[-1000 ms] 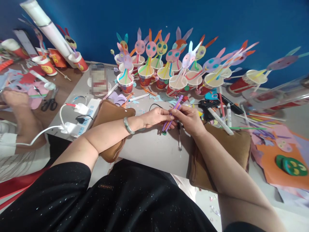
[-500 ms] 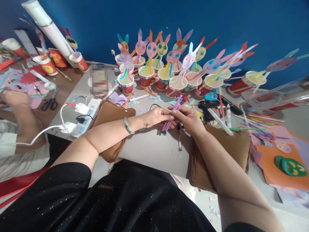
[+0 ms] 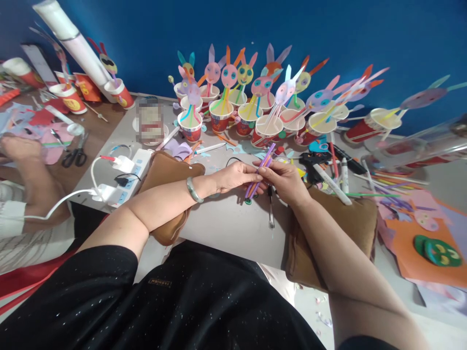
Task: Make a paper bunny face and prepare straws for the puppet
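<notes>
Between my two hands, above the table, is a small bunch of thin purple and orange straws (image 3: 267, 156), slanting up to the right. My left hand (image 3: 236, 177), with a bangle on its wrist, pinches the bunch between thumb and fingers. My right hand (image 3: 288, 182) closes on it from the other side, thumb on top. Their lower ends stick out below the fingers. Under my hands lie a pen (image 3: 270, 211) and a small green round piece (image 3: 248, 201). Behind stand red paper cups (image 3: 221, 121) with rabbit-like paper faces (image 3: 229, 76) on straws.
Brown cushions (image 3: 171, 192) lie under my forearms. At left are a power strip (image 3: 131, 177) with cords, scissors (image 3: 75, 153) and another person's hand (image 3: 22, 146). A black glue gun (image 3: 313, 159), a white marker (image 3: 332, 183), loose straws and orange paper (image 3: 408, 243) are at right.
</notes>
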`<action>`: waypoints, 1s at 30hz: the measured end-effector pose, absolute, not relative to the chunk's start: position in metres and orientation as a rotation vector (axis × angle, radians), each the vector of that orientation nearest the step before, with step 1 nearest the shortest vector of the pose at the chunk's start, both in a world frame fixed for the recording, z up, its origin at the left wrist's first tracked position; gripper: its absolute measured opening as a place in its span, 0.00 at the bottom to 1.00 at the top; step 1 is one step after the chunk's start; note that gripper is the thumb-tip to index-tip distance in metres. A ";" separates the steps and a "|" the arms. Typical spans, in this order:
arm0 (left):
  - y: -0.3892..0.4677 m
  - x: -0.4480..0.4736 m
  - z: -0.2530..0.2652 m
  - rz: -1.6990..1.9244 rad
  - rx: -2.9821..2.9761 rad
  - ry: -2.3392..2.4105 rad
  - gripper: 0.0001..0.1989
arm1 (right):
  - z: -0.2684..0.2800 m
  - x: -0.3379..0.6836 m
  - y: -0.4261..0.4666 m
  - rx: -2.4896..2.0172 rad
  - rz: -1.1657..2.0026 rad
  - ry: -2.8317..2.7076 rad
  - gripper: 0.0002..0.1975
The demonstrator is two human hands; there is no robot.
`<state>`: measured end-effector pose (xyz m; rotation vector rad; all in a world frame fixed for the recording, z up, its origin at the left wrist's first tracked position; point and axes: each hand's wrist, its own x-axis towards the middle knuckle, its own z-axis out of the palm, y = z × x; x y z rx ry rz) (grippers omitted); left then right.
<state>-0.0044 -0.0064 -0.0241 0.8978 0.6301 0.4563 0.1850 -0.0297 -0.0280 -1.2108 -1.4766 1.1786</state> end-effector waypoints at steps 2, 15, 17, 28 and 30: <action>-0.006 -0.004 -0.024 0.455 0.901 0.630 0.07 | -0.028 0.185 -0.030 -1.206 1.183 -1.474 0.26; -0.007 -0.007 -0.022 0.440 0.893 0.644 0.11 | -0.027 0.183 -0.029 -1.184 1.259 -1.250 0.25; -0.007 -0.007 -0.021 0.431 0.891 0.634 0.12 | -0.028 0.184 -0.028 -1.162 1.256 -1.220 0.24; -0.010 -0.005 -0.022 0.372 0.911 0.671 0.10 | -0.027 0.184 -0.029 -1.207 1.217 -1.270 0.26; -0.009 -0.004 -0.024 0.364 0.916 0.658 0.10 | -0.026 0.184 -0.029 -1.198 1.228 -1.262 0.27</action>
